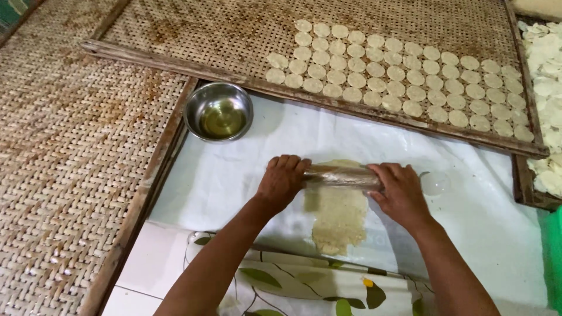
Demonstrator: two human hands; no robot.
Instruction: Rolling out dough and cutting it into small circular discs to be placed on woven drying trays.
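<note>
A plastic-wrapped rolling pin [341, 175] lies crosswise over a strip of pale flattened dough [338, 219] on a white plastic sheet [234, 175]. My left hand [282, 180] presses down on the pin's left end, and my right hand [400, 192] covers its right end. The dough stretches from under the pin toward me. A little more dough shows just beyond the pin.
A steel bowl [219, 111] holding yellowish oil stands at the sheet's far left corner. Behind the sheet a woven tray [175, 35] carries several rows of round dough discs [398, 76]. Another woven mat [64, 158] lies left; a pile of pale discs [547, 88] sits right. A leaf-patterned cloth [304, 287] is nearest me.
</note>
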